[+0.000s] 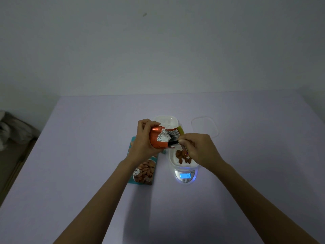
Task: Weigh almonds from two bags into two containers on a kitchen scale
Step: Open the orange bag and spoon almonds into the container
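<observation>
My left hand [143, 138] grips an orange almond bag [161, 138], tipped on its side above the scale. My right hand [198, 148] pinches the bag's torn open end over a white container [182, 164]. Several almonds [182, 156] lie in that container, which sits on the kitchen scale [185, 176]; its blue display is lit. A second white container [166, 121] stands behind the bag, partly hidden. A teal almond bag [143, 171] lies flat on the table under my left wrist.
A clear lid [204, 126] lies on the lilac table [70, 164] to the right of the far container. Crumpled cloth [7, 131] sits past the table's left edge. A plain wall rises behind the table.
</observation>
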